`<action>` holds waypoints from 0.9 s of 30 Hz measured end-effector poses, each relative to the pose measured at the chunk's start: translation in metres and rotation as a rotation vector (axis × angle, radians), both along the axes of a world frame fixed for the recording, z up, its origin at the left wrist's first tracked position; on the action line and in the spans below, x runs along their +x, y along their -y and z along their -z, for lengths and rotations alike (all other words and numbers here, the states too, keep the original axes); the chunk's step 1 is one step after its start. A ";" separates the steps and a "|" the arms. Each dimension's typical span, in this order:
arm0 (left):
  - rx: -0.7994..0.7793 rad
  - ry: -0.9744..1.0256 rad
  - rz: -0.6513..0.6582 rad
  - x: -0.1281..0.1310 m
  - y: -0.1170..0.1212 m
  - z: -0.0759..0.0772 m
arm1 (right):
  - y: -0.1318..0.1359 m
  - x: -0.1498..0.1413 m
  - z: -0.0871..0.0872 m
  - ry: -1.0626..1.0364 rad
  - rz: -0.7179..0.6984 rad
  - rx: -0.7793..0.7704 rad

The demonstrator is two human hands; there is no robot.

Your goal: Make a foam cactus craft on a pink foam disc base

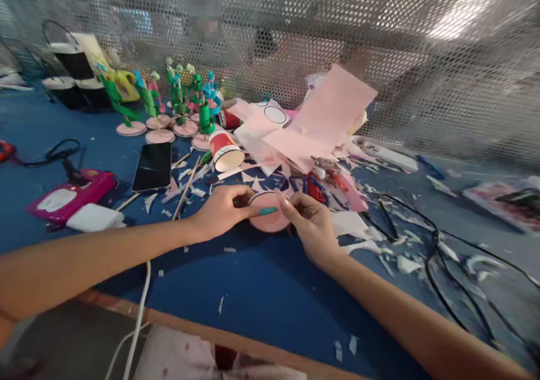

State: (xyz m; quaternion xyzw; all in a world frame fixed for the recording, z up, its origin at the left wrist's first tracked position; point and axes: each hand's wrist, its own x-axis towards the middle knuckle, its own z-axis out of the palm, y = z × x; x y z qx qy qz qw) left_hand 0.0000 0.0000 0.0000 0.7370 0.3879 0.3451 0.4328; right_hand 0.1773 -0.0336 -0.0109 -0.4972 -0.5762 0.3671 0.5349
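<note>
I use the pink disc (270,221) as the landmark; it is at the near side of the scrap pile, above the blue table (261,295). My left hand (221,208) grips its left side, the thumb with its teal nail lying across the upper face. My right hand (311,222) pinches its upper right edge between thumb and fingers. Both grips are closed on the disc.

Beyond the disc and slightly left, I locate the red-and-white paper cup (226,150), tipped on its side. Beyond it and to the right, pink paper sheets (331,113) form a loose stack. Left of the disc are a thin wooden stick (187,189), a black phone (153,166) and, farthest out, a magenta device (71,197). Beyond the disc to the left, green and blue paper stems (179,102) stand on round pink bases (160,136). Black cables (436,239) lie to its right, among paper scraps (408,265).
</note>
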 end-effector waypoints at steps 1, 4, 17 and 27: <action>0.002 0.025 0.000 0.000 0.000 -0.001 | 0.000 0.000 0.000 0.002 0.001 -0.016; 0.022 0.056 0.001 -0.001 -0.001 -0.002 | -0.001 0.000 0.000 0.016 0.002 -0.070; 0.068 -0.030 0.033 -0.002 -0.001 -0.001 | -0.002 0.000 0.001 0.073 -0.054 -0.122; 0.054 0.002 0.047 -0.002 -0.001 -0.002 | -0.001 -0.001 0.004 0.046 -0.021 -0.091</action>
